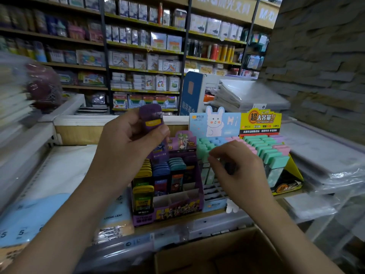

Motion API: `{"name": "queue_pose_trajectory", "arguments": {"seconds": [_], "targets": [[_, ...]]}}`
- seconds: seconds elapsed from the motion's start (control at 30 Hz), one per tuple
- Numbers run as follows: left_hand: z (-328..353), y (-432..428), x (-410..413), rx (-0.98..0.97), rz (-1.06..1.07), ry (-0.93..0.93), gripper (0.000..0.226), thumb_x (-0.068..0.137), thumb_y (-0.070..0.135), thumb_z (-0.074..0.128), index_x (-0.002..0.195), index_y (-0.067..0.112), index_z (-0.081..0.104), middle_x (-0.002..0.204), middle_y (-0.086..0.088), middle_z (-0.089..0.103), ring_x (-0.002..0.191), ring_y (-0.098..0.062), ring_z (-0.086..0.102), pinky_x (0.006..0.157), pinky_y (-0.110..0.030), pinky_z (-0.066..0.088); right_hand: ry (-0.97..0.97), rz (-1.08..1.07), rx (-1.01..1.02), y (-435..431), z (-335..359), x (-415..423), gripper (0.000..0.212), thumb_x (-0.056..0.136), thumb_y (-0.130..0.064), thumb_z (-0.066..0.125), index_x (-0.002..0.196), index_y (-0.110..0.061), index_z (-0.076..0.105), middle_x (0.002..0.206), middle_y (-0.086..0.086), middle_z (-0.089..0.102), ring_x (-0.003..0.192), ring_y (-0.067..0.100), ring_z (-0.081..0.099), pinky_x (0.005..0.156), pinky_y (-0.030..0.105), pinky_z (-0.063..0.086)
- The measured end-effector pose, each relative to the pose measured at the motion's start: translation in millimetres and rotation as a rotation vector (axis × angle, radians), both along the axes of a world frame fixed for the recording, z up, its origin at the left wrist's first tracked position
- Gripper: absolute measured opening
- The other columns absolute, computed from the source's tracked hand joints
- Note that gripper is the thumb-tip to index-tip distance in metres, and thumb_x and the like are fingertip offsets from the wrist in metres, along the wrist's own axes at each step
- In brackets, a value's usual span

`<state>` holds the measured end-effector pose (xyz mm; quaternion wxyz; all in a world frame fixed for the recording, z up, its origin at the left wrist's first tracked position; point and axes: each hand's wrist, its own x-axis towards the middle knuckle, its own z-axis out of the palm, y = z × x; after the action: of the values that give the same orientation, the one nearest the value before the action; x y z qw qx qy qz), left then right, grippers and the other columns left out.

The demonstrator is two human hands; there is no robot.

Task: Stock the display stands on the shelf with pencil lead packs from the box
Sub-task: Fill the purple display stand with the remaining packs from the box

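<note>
My left hand (128, 141) is raised above the shelf, shut on a purple pencil lead pack (151, 117) with a yellow label. My right hand (235, 171) hovers over the light blue rabbit display stand (214, 123), fingers curled; a dark item shows between them, but I cannot tell what it is. The purple display stand (177, 206) holds yellow, blue and teal packs, and its front slots are bare. The yellow display stand (292, 175) on the right is full of mint and pink packs. The brown cardboard box (227, 254) sits open below the shelf edge.
Blue loose-leaf paper packs (33, 218) lie on the shelf at left. Plastic-wrapped stacks (324, 155) fill the right side beside a stone wall (324, 66). Tall shelves of stationery (144, 56) stand behind. A pile of clear folders (250, 95) rests behind the stands.
</note>
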<state>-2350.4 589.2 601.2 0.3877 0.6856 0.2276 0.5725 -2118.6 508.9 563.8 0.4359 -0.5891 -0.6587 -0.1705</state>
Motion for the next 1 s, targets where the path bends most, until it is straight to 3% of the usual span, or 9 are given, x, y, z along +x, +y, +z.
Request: {"name": "queue_pose_trajectory", "arguments": {"seconds": [0.1, 0.2, 0.3, 0.47, 0.57, 0.63, 0.73, 0.9, 1.0], "targets": [[6, -4, 6, 0.053, -0.018, 0.040, 0.017, 0.090, 0.025, 0.076, 0.100, 0.040, 0.076, 0.092, 0.012, 0.079, 0.090, -0.005, 0.074, 0.081, -0.021, 0.059, 0.054, 0.043, -0.021, -12, -12, 12, 0.008, 0.088, -0.009, 0.074, 0.091, -0.017, 0.073, 0.086, -0.009, 0.063, 0.081, 0.009, 0.060, 0.070, 0.022, 0.049], [10, -6, 16, 0.070, 0.005, 0.070, 0.018, 0.080, 0.044, 0.076, 0.096, 0.052, 0.074, 0.096, 0.010, 0.077, 0.094, -0.015, 0.072, 0.087, -0.034, 0.060, 0.057, 0.076, -0.068, -20, -28, 22, 0.007, 0.090, -0.009, 0.071, 0.091, -0.016, 0.073, 0.090, -0.008, 0.064, 0.088, 0.010, 0.061, 0.076, 0.023, 0.049], [13, -5, 26, 0.082, 0.024, 0.127, 0.018, 0.077, 0.047, 0.074, 0.095, 0.048, 0.075, 0.096, 0.004, 0.076, 0.093, -0.020, 0.069, 0.084, -0.035, 0.059, 0.042, 0.056, -0.119, -21, -45, 32, 0.006, 0.091, -0.012, 0.069, 0.093, -0.012, 0.075, 0.092, -0.004, 0.064, 0.090, 0.014, 0.060, 0.076, 0.030, 0.051], [14, -7, 44, 0.020, -0.017, 0.215, 0.016, 0.077, 0.035, 0.074, 0.092, 0.037, 0.074, 0.080, 0.012, 0.076, 0.071, 0.001, 0.065, 0.063, -0.016, 0.054, -0.079, 0.073, -0.149, -19, -65, 43, 0.007, 0.091, -0.009, 0.070, 0.094, -0.011, 0.075, 0.091, -0.002, 0.062, 0.086, 0.019, 0.057, 0.071, 0.038, 0.053], [13, -7, 51, 0.012, -0.004, 0.270, 0.023, 0.089, 0.015, 0.076, 0.089, 0.038, 0.077, 0.086, -0.017, 0.073, 0.073, -0.011, 0.063, 0.063, -0.022, 0.057, -0.096, 0.075, -0.139, -16, -68, 46, 0.008, 0.092, -0.012, 0.067, 0.092, -0.010, 0.075, 0.090, 0.001, 0.063, 0.083, 0.021, 0.056, 0.069, 0.039, 0.052], [14, -10, 53, 0.017, 0.012, 0.313, 0.023, 0.091, 0.009, 0.074, 0.096, 0.032, 0.077, 0.098, -0.032, 0.066, 0.073, -0.024, 0.061, 0.070, -0.039, 0.060, -0.085, 0.081, -0.131, -14, -70, 48, 0.007, 0.091, -0.011, 0.068, 0.090, -0.009, 0.075, 0.088, 0.002, 0.063, 0.081, 0.023, 0.055, 0.068, 0.041, 0.052], [13, -8, 55, 0.069, 0.102, 0.413, 0.019, 0.088, 0.012, 0.078, 0.099, 0.026, 0.073, 0.094, -0.023, 0.070, 0.083, -0.037, 0.066, 0.083, -0.056, 0.057, -0.067, 0.100, -0.118, -15, -71, 50, 0.011, 0.092, -0.013, 0.065, 0.091, -0.009, 0.075, 0.089, 0.001, 0.063, 0.084, 0.021, 0.055, 0.076, 0.035, 0.051], [6, -8, 61, 0.133, 0.237, 0.539, 0.030, 0.085, 0.014, 0.081, 0.098, 0.033, 0.063, 0.090, 0.004, 0.074, 0.084, -0.024, 0.070, 0.079, -0.051, 0.058, -0.037, 0.110, -0.132, -13, -72, 52, 0.008, 0.090, -0.008, 0.071, 0.095, -0.007, 0.076, 0.092, 0.004, 0.065, 0.086, 0.026, 0.058, 0.075, 0.043, 0.053], [3, -14, 64, 0.224, 0.345, 0.624, 0.036, 0.083, 0.019, 0.083, 0.101, 0.040, 0.060, 0.091, 0.014, 0.069, 0.076, -0.009, 0.067, 0.070, -0.039, 0.058, -0.031, 0.122, -0.132, -12, -74, 53, 0.007, 0.090, -0.009, 0.070, 0.094, -0.007, 0.075, 0.091, 0.004, 0.064, 0.087, 0.026, 0.058, 0.075, 0.044, 0.053]]}}
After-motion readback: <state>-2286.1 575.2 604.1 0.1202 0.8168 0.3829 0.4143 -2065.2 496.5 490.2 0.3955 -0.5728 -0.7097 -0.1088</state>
